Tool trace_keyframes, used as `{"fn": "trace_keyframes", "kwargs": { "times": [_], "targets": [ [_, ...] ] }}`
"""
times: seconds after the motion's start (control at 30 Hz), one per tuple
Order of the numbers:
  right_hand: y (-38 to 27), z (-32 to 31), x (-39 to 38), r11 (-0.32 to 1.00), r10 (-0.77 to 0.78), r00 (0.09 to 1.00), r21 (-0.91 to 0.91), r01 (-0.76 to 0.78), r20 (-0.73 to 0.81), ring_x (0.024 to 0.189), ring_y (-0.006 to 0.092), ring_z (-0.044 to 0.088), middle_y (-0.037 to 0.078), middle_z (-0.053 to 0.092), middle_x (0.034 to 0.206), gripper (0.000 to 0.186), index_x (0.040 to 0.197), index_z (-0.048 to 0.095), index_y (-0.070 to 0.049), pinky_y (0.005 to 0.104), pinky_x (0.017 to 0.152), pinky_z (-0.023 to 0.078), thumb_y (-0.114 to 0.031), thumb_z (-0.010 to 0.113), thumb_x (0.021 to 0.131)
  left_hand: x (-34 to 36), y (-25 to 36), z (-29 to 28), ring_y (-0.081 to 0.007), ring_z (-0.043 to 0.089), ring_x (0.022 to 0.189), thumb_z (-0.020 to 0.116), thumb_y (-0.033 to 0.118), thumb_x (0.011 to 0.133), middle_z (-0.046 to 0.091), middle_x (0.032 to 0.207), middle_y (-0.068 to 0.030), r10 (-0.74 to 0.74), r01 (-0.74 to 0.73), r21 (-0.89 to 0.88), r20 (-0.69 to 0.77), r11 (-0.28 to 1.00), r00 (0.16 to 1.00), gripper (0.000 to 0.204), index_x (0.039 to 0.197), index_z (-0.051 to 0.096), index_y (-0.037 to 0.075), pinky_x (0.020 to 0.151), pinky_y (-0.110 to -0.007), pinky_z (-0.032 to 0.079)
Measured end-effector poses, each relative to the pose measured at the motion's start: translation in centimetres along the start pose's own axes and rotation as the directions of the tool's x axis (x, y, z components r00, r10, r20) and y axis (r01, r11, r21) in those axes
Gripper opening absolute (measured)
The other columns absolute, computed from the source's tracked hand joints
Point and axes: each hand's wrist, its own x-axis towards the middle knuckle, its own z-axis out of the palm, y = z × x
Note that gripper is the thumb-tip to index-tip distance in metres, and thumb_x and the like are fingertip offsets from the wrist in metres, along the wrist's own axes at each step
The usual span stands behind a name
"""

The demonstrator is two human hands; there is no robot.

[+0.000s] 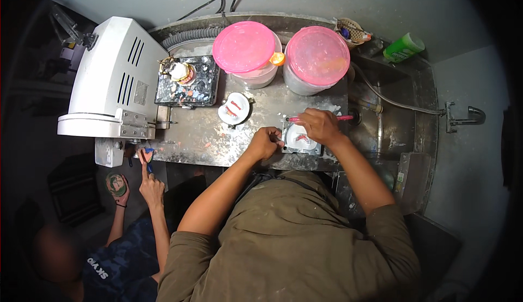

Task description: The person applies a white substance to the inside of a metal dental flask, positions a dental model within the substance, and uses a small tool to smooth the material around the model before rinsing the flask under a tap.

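In front of me on the metal worktop lies a squarish metal dental flask half (309,150), filled with white plaster with a small pink-red piece (301,137) in the middle. My left hand (264,144) has its fingers closed at the flask's left edge. Over the flask's far side, my right hand (320,126) grips a slim pink-handled tool (345,118), which lies nearly level and sticks out on both sides of the fist. Its working tip is too small to make out. A round flask half (235,109) with white plaster and a pink-red arch sits farther left.
Two white tubs with pink lids (245,47) (317,56) stand behind. A dental model (182,73) rests on a speckled black box (202,90), beside a white machine (106,78). At right are a sink (400,92) and green bottle (403,48). A co-worker's hands (152,188) work at lower left.
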Motion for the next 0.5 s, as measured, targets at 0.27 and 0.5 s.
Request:
{"fn": "trace_keyframes", "kwargs": {
  "times": [0.27,0.5],
  "targets": [
    [0.6,0.2,0.0,0.998,-0.043,0.998,0.037,0.041,0.043,0.068,0.033,0.064,0.01,0.06,0.076,0.009,0.083,0.067,-0.008,0.0441,0.057,0.049,-0.017,0.069,0.085,-0.5,1.0,0.0,-0.0114,0.063,0.07,0.073,-0.004,0.084,0.07,0.081,-0.0094,-0.002,0.002,-0.005,-0.005,1.0,1.0,0.023,0.105,0.064,-0.006,0.063,-0.028,0.05],
    [3.6,-2.0,-1.7,0.992,0.02,0.999,0.126,-0.024,0.033,0.065,0.034,0.062,0.013,0.061,0.075,0.008,0.084,0.068,-0.006,0.0446,0.059,0.049,-0.013,0.066,0.088,-0.4,0.6,0.3,-0.0136,0.066,0.069,0.072,-0.005,0.084,0.071,0.081,-0.0111,-0.029,0.028,-0.055,-0.014,0.998,0.999,0.024,0.106,0.064,-0.007,0.062,-0.029,0.052]
  ]
}}
